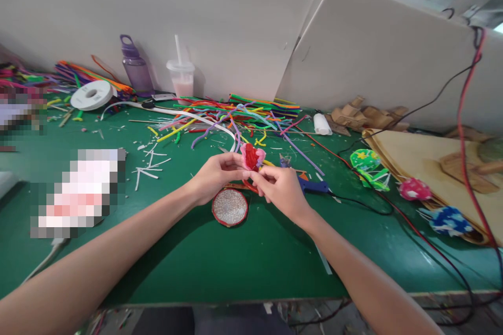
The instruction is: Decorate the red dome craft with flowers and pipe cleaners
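Note:
Between my two hands, above the green table (271, 267), is a small red and pink fuzzy craft piece (252, 157) that looks made of pipe cleaners. My left hand (214, 178) pinches its left side with thumb and fingers. From the right, my right hand (283, 191) is closed at its lower edge, fingertips pressed together. Just below my hands lies a round red-rimmed piece (230, 208) with a pale beaded surface. A blue-handled tool (314, 185) with a black cord, perhaps a glue gun, rests beyond my right hand, partly hidden by it.
Loose coloured pipe cleaners (236, 115) spread along the back. Behind them stand a purple bottle (135, 65) and a lidded cup (182, 78). At left are a ribbon spool (92, 95) and white scraps (149, 170). Colourful fuzzy pieces (414, 188) and a red cable (412, 225) lie right.

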Motion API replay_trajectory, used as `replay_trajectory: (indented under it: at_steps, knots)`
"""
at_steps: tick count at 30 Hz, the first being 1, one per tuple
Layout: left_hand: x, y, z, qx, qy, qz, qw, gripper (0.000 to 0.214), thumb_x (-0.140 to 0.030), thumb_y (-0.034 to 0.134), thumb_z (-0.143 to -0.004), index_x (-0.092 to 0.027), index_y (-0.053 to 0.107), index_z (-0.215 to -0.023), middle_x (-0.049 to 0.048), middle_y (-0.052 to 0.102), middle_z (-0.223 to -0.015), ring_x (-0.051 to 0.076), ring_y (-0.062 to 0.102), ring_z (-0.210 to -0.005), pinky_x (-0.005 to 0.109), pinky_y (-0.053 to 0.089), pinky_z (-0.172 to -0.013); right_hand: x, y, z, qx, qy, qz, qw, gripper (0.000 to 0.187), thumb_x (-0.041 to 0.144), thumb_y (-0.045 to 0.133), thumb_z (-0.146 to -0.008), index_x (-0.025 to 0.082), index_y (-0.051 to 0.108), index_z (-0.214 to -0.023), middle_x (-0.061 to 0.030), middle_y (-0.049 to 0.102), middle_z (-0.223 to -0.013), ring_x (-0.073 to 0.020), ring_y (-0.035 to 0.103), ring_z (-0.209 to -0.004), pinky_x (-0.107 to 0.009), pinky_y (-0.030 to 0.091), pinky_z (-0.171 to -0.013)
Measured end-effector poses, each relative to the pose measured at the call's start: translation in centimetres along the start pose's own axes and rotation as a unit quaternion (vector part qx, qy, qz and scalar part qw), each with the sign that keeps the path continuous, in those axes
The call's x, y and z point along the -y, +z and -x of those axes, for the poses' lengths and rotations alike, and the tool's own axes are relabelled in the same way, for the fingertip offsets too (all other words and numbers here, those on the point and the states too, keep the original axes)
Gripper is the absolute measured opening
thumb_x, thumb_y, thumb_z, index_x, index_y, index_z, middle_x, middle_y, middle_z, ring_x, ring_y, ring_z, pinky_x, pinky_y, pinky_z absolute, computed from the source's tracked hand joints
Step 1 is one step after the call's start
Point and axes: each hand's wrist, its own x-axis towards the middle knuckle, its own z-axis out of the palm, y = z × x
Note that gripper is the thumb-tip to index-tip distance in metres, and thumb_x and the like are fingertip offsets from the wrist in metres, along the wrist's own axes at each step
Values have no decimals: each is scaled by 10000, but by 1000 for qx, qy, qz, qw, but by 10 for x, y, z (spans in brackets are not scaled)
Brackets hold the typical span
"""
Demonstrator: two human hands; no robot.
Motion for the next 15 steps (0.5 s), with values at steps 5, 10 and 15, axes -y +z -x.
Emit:
replay_trajectory:
  at_steps: [5, 10, 15]
  knots:
    - [-2, 1, 0, -21, 9, -15, 1000, 247, -166, 766, -653, -119, 647, -864, 51, 692, -850, 140, 645, -774, 298, 506, -784, 1, 0, 1, -22, -24, 33, 999, 381, 361, 557, -835, 189, 516, -497, 33, 484, -405, -94, 442, -406, -239, 336, -458]
    - [-3, 1, 0, -29, 7, -13, 999, 262, -155, 780, -624, -134, 651, -851, 31, 684, -834, 137, 640, -766, 286, 501, -759, 0, 1, 0, -30, -36, 58, 997, 386, 353, 559, -834, 192, 496, -489, 30, 483, -412, -99, 440, -418, -242, 325, -466]
    - [-4, -2, -2, -41, -2, 20, 999, 239, -119, 774, -620, -126, 661, -831, 18, 672, -795, 115, 630, -746, 255, 497, -748, 0, 1, 2, -30, -58, 86, 994, 386, 334, 559, -844, 185, 481, -496, 32, 479, -440, -91, 420, -437, -246, 309, -494]
